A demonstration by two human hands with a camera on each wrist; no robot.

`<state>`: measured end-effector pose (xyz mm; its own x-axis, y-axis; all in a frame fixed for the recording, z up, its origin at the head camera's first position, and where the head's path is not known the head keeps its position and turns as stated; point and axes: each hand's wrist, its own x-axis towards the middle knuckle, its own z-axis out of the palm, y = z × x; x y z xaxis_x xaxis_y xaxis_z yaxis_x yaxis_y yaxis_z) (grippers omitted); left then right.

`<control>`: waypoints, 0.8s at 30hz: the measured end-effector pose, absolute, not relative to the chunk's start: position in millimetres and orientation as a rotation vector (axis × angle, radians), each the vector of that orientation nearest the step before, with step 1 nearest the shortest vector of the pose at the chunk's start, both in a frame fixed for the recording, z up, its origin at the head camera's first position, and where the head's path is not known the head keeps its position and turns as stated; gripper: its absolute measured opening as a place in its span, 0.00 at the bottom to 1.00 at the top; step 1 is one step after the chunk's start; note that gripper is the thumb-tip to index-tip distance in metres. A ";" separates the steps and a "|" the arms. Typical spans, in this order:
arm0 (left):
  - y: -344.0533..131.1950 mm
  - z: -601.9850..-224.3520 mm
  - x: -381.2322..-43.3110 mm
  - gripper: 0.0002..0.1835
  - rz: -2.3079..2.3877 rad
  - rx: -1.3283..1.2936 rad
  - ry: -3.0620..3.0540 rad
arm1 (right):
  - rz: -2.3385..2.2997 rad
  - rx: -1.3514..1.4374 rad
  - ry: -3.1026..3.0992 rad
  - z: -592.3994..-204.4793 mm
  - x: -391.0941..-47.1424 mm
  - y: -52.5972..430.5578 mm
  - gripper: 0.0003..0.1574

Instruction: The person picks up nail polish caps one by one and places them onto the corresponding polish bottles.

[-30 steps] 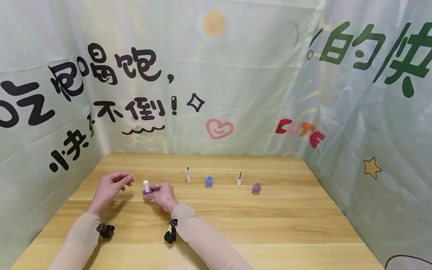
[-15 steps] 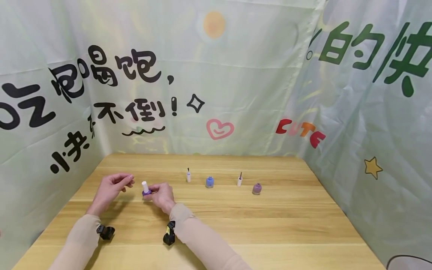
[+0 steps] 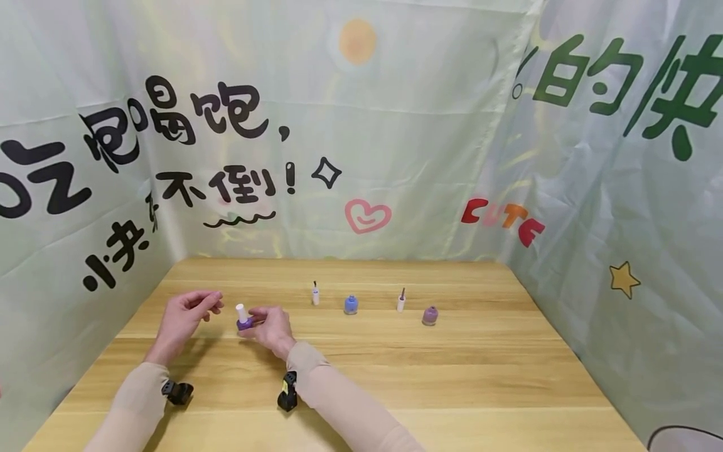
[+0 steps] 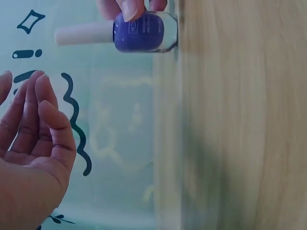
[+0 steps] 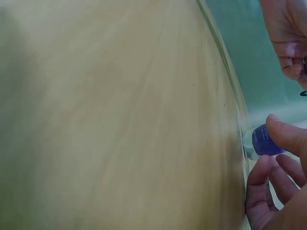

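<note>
A purple nail polish bottle (image 3: 244,324) with its white cap (image 3: 241,312) on stands upright on the wooden table, left of centre. My right hand (image 3: 273,328) pinches it from the right side, between thumb and fingertips. The left wrist view shows the purple polish (image 4: 139,33) under a fingertip and clear glass at the base. In the right wrist view, the thumb (image 5: 283,134) lies along one side of the bottle. My left hand (image 3: 186,317) hovers to the left of the bottle, fingers loosely bent and holding nothing.
Further right are an uncapped blue nail polish bottle (image 3: 351,305) and an uncapped mauve one (image 3: 430,316). Two white brush caps (image 3: 315,295) (image 3: 401,302) stand beside them, brushes pointing up. Printed cloth walls (image 3: 429,157) close off the table's back and sides.
The purple bottle and my right fingers have shifted very slightly left. My left hand has hardly moved, and the other bottles and brush caps stay put.
</note>
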<state>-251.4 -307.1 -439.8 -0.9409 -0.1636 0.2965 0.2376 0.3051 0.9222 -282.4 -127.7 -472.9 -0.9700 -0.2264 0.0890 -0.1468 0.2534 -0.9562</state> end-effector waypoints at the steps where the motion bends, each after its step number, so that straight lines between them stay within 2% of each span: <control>1: -305.7 -438.8 -250.9 0.22 -1.684 -0.059 -2.227 | -1.855 -0.361 2.418 -472.6 -282.5 -125.5 0.27; 9: -288.0 -426.2 -246.0 0.20 -1.712 -0.091 -2.210 | -1.873 -0.350 2.365 -465.8 -287.2 -98.7 0.18; 24: -235.9 -413.3 -251.1 0.17 -1.917 -0.244 -2.212 | -1.902 -0.436 2.327 -442.6 -292.5 -46.7 0.09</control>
<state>-251.1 -235.9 -413.3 -0.9655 -0.0085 0.2602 0.2564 0.1430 0.9559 -292.5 -46.7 -442.6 -0.9535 -0.2847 0.0993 -0.1540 0.1768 -0.9721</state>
